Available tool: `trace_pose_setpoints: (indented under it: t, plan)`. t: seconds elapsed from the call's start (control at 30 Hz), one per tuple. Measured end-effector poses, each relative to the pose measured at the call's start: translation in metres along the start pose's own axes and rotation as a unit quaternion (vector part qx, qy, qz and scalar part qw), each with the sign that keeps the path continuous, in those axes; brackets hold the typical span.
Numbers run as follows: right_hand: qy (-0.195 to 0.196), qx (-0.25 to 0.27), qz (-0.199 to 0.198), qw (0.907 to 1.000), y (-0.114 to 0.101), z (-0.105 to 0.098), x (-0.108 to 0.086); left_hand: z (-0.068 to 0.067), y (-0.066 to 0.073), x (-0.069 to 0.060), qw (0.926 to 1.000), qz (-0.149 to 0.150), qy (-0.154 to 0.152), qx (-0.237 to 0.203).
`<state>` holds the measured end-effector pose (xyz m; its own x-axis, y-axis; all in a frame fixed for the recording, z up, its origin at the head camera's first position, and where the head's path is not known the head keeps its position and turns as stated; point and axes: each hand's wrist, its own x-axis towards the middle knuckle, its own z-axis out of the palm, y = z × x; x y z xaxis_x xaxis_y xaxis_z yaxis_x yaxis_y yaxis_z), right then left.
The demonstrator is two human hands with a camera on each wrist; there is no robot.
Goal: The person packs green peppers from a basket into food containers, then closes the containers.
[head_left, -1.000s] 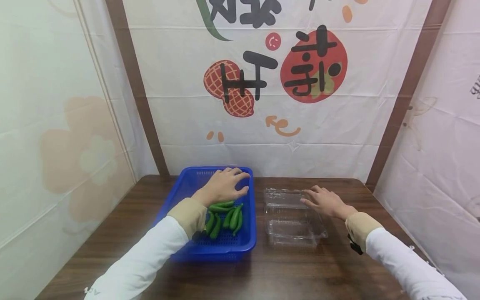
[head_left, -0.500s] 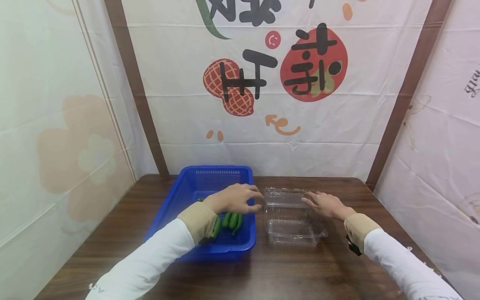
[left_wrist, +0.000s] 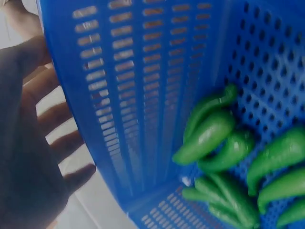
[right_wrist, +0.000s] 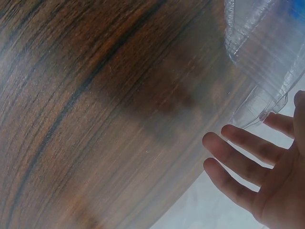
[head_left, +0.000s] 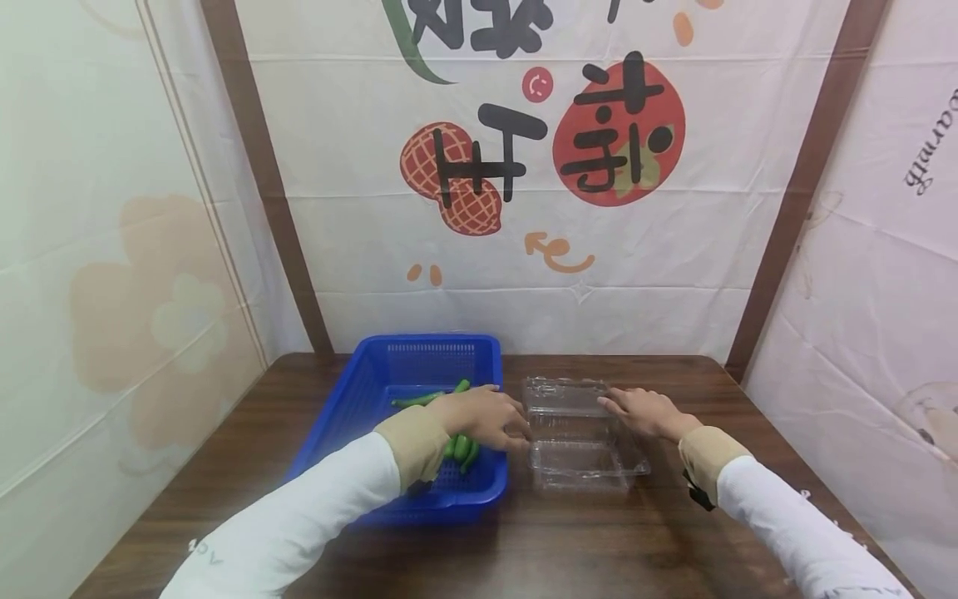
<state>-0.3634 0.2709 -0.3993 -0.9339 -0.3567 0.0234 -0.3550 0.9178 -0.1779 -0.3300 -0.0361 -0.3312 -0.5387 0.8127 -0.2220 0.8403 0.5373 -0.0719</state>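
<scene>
Blk chars on wall — illeg.

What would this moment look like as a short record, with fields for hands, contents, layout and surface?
Left hand: by the right wall of a perforated blue plastic basket; contact unclear
Right hand: fingers extended, beside a transparent rectangular plastic box
Basket contents: slender glossy green peppers
Layout: box right of basket
Surface: brown wood-grain table
</scene>
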Motion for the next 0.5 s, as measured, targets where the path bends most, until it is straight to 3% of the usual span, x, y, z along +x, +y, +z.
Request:
trace_pose_setpoints:
  t: [0.23, 0.5]
  plan:
    - [0.0, 0.0, -0.009, 1.0, -0.001, 0.005, -0.001, -0.002, 0.01, 0.002, 0.9985, -0.023, -0.049, 0.011]
    - [0.015, -0.002, -0.012, 0.9998, -0.003, 0.008, -0.004, -0.004, 0.017, 0.0, 0.9962, -0.051, -0.069, 0.015]
